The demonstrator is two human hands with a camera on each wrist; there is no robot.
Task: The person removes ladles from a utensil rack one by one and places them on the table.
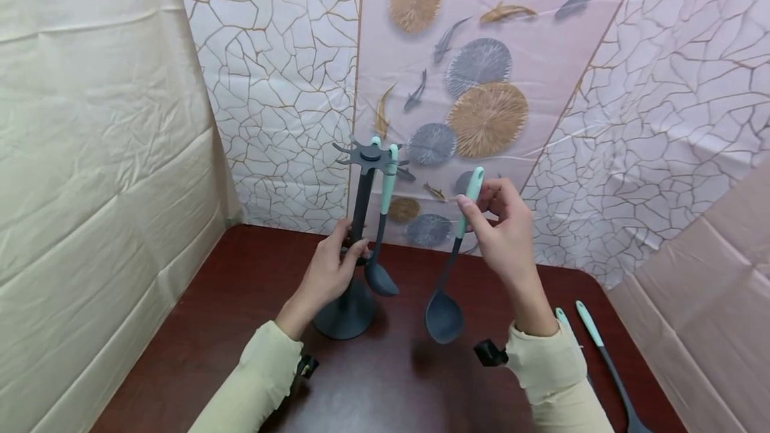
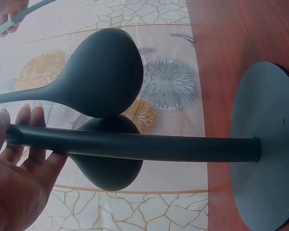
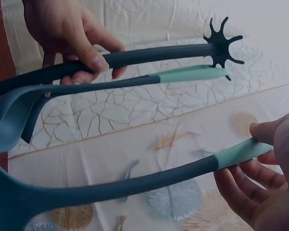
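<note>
A dark utensil stand (image 1: 344, 318) with a round base and a crown of hooks stands on the table. My left hand (image 1: 327, 264) grips its pole about midway up. From the hooks hangs a ladle (image 1: 380, 280) with a mint handle, just right of the pole. Behind the crown shows another mint handle tip (image 1: 375, 141); a dark rounded utensil head (image 2: 106, 178) is partly hidden by the pole in the left wrist view. To the right, my right hand (image 1: 508, 229) pinches the mint handle of a large dark spoon (image 1: 444, 318), its bowl hanging down over the table.
At the table's right side lies a long utensil (image 1: 609, 356) with a mint handle. Beside it, a second mint handle (image 1: 562, 318) is partly covered by my right sleeve. Patterned cloth (image 1: 289, 99) hangs behind the dark red table (image 1: 216, 346), with plain cloth at both sides.
</note>
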